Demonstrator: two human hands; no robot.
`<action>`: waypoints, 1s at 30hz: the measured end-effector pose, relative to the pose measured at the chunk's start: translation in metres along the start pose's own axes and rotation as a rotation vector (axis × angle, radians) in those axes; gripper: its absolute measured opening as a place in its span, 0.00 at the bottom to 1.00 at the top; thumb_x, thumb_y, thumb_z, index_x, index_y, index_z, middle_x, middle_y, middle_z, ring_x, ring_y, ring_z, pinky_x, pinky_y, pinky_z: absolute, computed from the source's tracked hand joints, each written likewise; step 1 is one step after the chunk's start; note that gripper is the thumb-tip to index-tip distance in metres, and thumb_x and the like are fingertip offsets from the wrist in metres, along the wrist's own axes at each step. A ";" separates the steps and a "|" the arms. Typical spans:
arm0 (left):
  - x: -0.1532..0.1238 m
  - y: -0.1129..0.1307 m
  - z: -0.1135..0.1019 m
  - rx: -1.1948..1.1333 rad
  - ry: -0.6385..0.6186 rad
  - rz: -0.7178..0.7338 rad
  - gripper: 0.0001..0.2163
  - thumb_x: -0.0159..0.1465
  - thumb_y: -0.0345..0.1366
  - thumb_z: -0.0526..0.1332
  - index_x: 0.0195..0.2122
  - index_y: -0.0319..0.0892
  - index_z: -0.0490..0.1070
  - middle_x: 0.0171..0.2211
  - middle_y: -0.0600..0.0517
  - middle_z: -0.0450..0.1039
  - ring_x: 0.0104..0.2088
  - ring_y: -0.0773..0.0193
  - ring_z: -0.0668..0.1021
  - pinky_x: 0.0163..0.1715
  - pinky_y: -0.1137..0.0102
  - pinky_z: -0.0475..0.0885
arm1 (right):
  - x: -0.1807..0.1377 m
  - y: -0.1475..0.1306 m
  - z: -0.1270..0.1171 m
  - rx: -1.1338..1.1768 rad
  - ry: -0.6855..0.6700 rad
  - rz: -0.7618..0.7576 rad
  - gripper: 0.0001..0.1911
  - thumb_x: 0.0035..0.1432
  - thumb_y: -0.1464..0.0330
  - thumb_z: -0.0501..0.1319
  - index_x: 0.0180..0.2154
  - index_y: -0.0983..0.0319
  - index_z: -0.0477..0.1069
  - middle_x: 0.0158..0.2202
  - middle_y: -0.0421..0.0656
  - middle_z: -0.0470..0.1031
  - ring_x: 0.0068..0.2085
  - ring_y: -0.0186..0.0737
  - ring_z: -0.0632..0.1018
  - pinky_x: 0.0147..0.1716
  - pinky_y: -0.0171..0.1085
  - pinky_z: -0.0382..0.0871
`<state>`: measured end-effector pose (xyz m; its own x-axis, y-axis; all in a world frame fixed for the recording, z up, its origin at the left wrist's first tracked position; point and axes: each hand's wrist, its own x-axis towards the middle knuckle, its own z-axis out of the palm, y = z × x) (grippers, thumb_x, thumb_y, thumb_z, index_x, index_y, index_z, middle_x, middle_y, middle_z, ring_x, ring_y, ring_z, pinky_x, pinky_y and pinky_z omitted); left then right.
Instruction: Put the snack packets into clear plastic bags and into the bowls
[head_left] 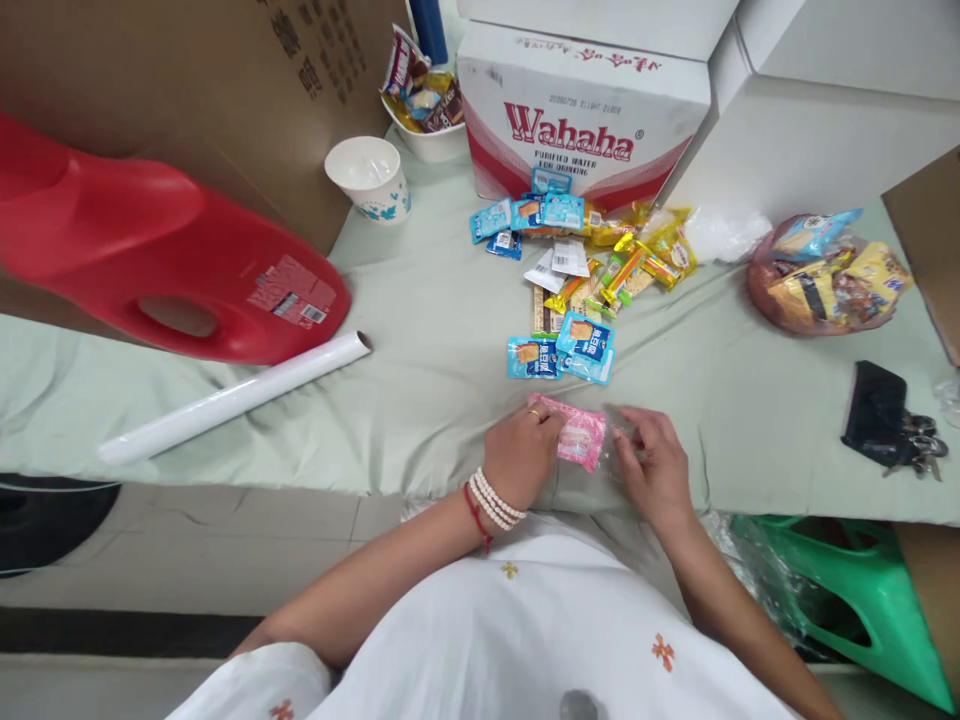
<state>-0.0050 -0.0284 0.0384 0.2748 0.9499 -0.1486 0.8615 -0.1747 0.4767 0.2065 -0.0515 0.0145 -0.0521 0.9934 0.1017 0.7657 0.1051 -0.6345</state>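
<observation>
A pink snack packet (583, 438) lies near the front edge of the covered table. My left hand (523, 452), wearing a ring and a beaded bracelet, has its curled fingers on the packet's left end. My right hand (654, 462) is at the other side, thumb and fingers bent together on a thin piece of clear plastic (611, 462) beside the packet. Just beyond are blue snack packets (581, 342). Behind these is a loose pile of yellow-wrapped sticks (626, 275), white packets (570, 257) and more blue packets (562, 210).
A red jug (247, 270) and a white roll (240, 395) lie at left. A paper cup (371, 180) and a snack tub (435, 145) stand behind. A Wahaha carton (577, 120) blocks the back. Right: a snack-filled bowl (765, 290), keys with black pouch (877, 410).
</observation>
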 end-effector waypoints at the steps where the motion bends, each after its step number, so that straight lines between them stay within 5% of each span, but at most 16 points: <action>1: 0.000 0.000 0.000 0.009 0.027 0.009 0.12 0.70 0.33 0.56 0.44 0.47 0.80 0.42 0.44 0.77 0.44 0.52 0.77 0.38 0.62 0.72 | -0.002 0.005 0.001 -0.089 0.052 0.008 0.19 0.68 0.59 0.60 0.57 0.58 0.73 0.52 0.55 0.73 0.49 0.55 0.75 0.48 0.58 0.75; 4: 0.000 -0.002 0.003 -0.016 0.114 -0.002 0.09 0.67 0.37 0.61 0.43 0.48 0.81 0.42 0.44 0.73 0.46 0.50 0.74 0.43 0.59 0.72 | -0.009 0.013 0.000 -0.230 0.061 -0.064 0.14 0.64 0.61 0.64 0.49 0.59 0.77 0.58 0.59 0.67 0.58 0.65 0.67 0.53 0.69 0.67; 6: 0.002 -0.006 0.005 -0.054 0.170 -0.057 0.14 0.64 0.40 0.65 0.50 0.47 0.79 0.46 0.43 0.71 0.48 0.49 0.73 0.47 0.56 0.71 | -0.012 0.013 -0.007 -0.221 0.025 -0.078 0.07 0.65 0.64 0.62 0.42 0.59 0.76 0.60 0.58 0.65 0.61 0.65 0.66 0.55 0.67 0.66; 10: 0.009 -0.014 0.009 -0.108 0.167 -0.201 0.35 0.55 0.46 0.72 0.63 0.41 0.68 0.57 0.38 0.67 0.55 0.41 0.70 0.53 0.50 0.68 | -0.010 -0.005 -0.024 -0.087 -0.021 0.060 0.09 0.70 0.62 0.57 0.40 0.58 0.71 0.50 0.53 0.74 0.42 0.49 0.78 0.40 0.48 0.75; 13: 0.014 -0.015 0.010 -0.108 0.101 -0.193 0.27 0.54 0.48 0.72 0.51 0.41 0.74 0.58 0.38 0.67 0.58 0.39 0.68 0.54 0.48 0.67 | -0.003 -0.028 -0.019 0.014 -0.091 0.056 0.08 0.72 0.61 0.55 0.40 0.56 0.69 0.33 0.42 0.76 0.30 0.42 0.76 0.31 0.40 0.70; 17: 0.017 -0.014 0.003 -0.146 0.050 -0.132 0.16 0.55 0.45 0.71 0.37 0.42 0.71 0.46 0.42 0.73 0.52 0.44 0.72 0.49 0.54 0.69 | 0.005 -0.053 0.010 -0.048 -0.161 -0.128 0.11 0.72 0.68 0.50 0.37 0.57 0.69 0.32 0.44 0.75 0.32 0.44 0.76 0.30 0.39 0.67; 22: 0.018 -0.014 -0.007 -0.396 0.092 -0.266 0.14 0.56 0.40 0.67 0.30 0.46 0.58 0.27 0.56 0.64 0.30 0.61 0.70 0.32 0.66 0.65 | 0.002 -0.062 0.027 0.036 -0.165 -0.269 0.15 0.72 0.69 0.50 0.57 0.59 0.66 0.44 0.50 0.74 0.42 0.48 0.77 0.40 0.44 0.75; 26: 0.015 -0.010 -0.010 -0.533 0.242 -0.283 0.10 0.58 0.38 0.62 0.35 0.46 0.60 0.33 0.54 0.68 0.35 0.59 0.73 0.37 0.64 0.69 | -0.002 -0.067 0.022 0.114 -0.151 -0.348 0.33 0.69 0.62 0.58 0.70 0.62 0.50 0.58 0.58 0.66 0.58 0.55 0.71 0.55 0.54 0.73; 30: 0.015 -0.003 -0.018 -0.732 0.181 -0.202 0.07 0.66 0.40 0.55 0.41 0.45 0.67 0.39 0.49 0.73 0.43 0.55 0.76 0.47 0.58 0.73 | 0.000 -0.071 0.018 0.071 -0.197 -0.339 0.41 0.64 0.61 0.64 0.71 0.65 0.50 0.60 0.61 0.64 0.58 0.58 0.68 0.58 0.59 0.71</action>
<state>-0.0107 -0.0094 0.0503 0.0141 0.9836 -0.1800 0.3691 0.1622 0.9151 0.1406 -0.0581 0.0452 -0.4219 0.8906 0.1699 0.6383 0.4248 -0.6420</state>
